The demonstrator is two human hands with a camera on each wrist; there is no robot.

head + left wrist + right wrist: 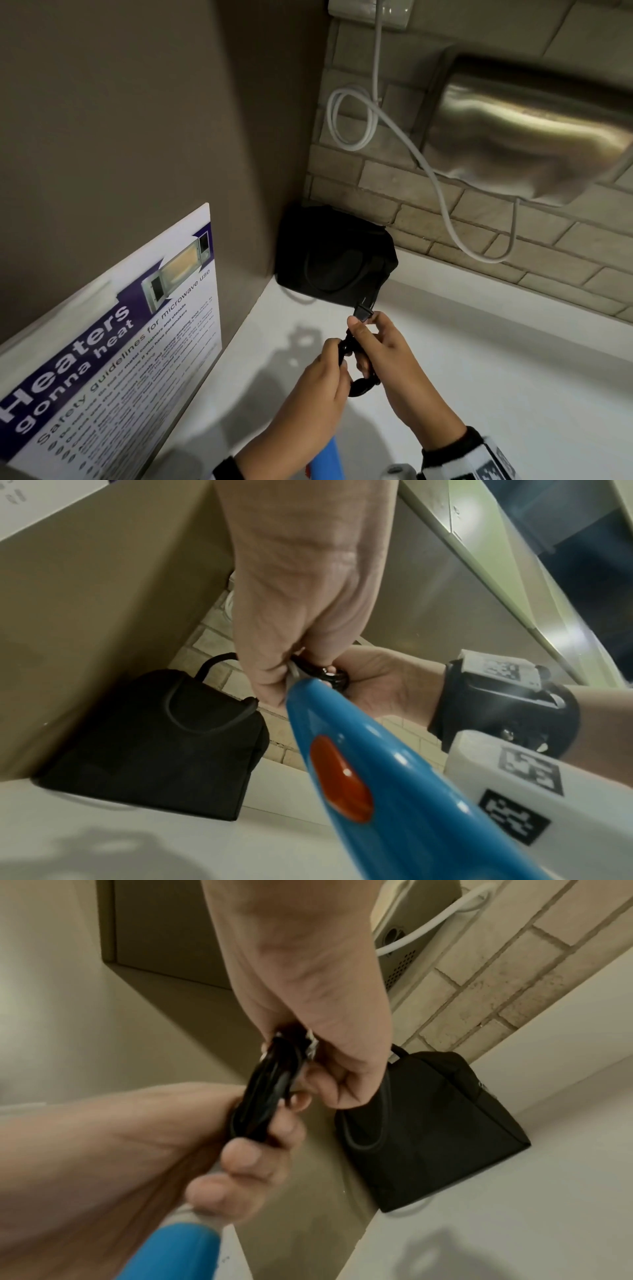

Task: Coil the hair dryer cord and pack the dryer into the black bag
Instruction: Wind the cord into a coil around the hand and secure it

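Both hands together above the white counter (479, 394). My left hand (308, 394) grips the bundled black cord (263, 1096) plus the blue dryer (377, 791) handle; my right hand (387, 356) pinches the plug (363, 312) at the coil's top end. Black bag (335, 257) sits w/ its back to the corner, just beyond my hands, on the counter. Microwave safety poster (113, 342) leans on the left.

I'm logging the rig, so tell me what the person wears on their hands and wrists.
Both hands are bare. The right wrist carries a black band with a white camera block bearing black-and-white square code markers. The left wrist shows only a dark band edge with a bit of white at the frame bottom.
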